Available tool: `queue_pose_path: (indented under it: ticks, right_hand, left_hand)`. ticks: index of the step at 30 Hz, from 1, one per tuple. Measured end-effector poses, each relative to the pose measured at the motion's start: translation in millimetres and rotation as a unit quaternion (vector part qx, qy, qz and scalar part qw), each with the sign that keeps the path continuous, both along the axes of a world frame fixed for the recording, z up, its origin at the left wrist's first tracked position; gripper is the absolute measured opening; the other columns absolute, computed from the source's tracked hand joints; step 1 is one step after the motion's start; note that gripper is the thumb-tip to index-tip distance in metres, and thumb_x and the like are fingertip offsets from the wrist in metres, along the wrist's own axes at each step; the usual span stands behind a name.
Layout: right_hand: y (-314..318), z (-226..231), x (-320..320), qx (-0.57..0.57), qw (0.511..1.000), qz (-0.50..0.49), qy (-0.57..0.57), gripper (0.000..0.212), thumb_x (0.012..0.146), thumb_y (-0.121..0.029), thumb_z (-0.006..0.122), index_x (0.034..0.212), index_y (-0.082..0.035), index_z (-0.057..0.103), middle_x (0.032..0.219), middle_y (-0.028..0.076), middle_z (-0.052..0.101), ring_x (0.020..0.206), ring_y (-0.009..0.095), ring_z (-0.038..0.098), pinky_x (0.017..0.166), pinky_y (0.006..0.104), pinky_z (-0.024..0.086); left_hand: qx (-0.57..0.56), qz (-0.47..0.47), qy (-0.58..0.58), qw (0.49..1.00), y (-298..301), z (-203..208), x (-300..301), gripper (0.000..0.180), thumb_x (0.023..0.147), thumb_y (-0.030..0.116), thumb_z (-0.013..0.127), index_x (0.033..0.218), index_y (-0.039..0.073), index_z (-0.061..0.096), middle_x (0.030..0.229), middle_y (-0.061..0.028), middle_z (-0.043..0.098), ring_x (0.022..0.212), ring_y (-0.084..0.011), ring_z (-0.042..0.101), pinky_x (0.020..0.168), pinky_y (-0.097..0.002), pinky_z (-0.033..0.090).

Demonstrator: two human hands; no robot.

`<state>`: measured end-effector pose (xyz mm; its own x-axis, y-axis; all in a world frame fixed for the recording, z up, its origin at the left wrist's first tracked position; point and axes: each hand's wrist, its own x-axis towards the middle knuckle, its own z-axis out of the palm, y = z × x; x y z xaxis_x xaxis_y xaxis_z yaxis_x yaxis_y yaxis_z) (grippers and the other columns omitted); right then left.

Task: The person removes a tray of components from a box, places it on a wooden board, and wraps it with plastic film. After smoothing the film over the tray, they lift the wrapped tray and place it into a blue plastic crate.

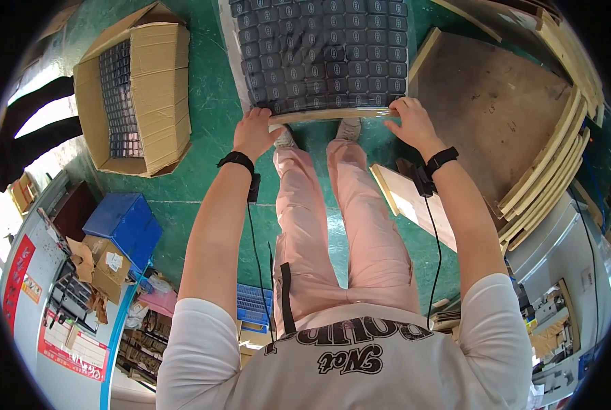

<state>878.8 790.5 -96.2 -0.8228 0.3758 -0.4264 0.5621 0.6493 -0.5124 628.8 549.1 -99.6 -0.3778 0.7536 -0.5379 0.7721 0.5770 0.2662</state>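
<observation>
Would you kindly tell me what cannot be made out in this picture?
All in the head view:
- Film-covered slab of dark blocks: far end, cut off by the upper edge; underside, hidden by its own top.
- Left hand and right hand: palms, hidden by the backs of the hands.
- Right shoe: toe, hidden by the slab.
- Cardboard box: bottom, hidden by its dark contents.

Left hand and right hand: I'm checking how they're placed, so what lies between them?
In the head view, the tan strip along the near edge of the film-covered black grid runs between the left hand and the right hand.
</observation>
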Motion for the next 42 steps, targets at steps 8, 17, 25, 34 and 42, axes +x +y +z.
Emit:
queue_pose_path:
  ticks: [8,17,25,34,42]
  right_hand:
    - [-0.3,1.4,2.8,0.030,1.000,0.006,-0.004,0.027,0.064,-0.013,0.061,0.087,-0.005,0.049,0.089,0.009,0.048,0.090,0.026,0.043,0.077,0.0339,0.037]
    - [-2.7,-17.1,10.5,0.068,0.997,-0.004,0.021,0.023,0.063,-0.008,0.058,0.084,-0.007,0.049,0.085,0.009,0.048,0.087,0.026,0.045,0.075,0.0340,0.039]
    - [-5.5,-14.5,9.3,0.085,0.996,-0.022,0.032,0.018,0.064,-0.004,0.055,0.081,-0.006,0.049,0.084,0.009,0.049,0.085,0.027,0.046,0.073,0.0346,0.039]
    - [-3.2,-22.8,12.1,0.062,0.994,-0.068,0.055,0.010,0.065,-0.004,0.053,0.073,-0.005,0.048,0.078,0.011,0.049,0.080,0.028,0.047,0.068,0.0360,0.040]
    - [-0.1,-20.1,12.1,0.053,0.994,-0.073,0.057,0.011,0.063,-0.004,0.054,0.072,-0.006,0.049,0.078,0.010,0.049,0.080,0.028,0.047,0.068,0.0356,0.040]
  left_hand:
    - [-0.054,0.001,0.016,0.998,1.3,1.5,-0.8,0.041,0.063,0.034,0.062,0.092,0.007,0.050,0.094,-0.0085,0.049,0.094,-0.0252,0.046,0.076,-0.0353,0.040]
    - [-0.057,0.053,0.034,0.996,-6.8,4.1,-0.7,0.038,0.062,0.029,0.063,0.092,0.009,0.050,0.095,-0.0057,0.049,0.094,-0.0234,0.046,0.075,-0.0364,0.039]
    - [-0.046,0.091,0.001,0.995,-18.9,-1.0,-2.4,0.041,0.062,0.029,0.063,0.096,0.011,0.049,0.102,-0.0059,0.046,0.098,-0.0246,0.043,0.078,-0.0378,0.038]
    - [-0.103,0.166,-0.028,0.980,-11.2,-3.0,-3.9,0.049,0.060,0.031,0.064,0.101,0.012,0.046,0.109,-0.0060,0.041,0.108,-0.0240,0.035,0.085,-0.0385,0.034]
    - [-0.089,0.150,-0.052,0.983,-13.9,0.6,-5.2,0.053,0.059,0.030,0.065,0.104,0.013,0.045,0.111,-0.0062,0.040,0.108,-0.0246,0.035,0.085,-0.0386,0.033]
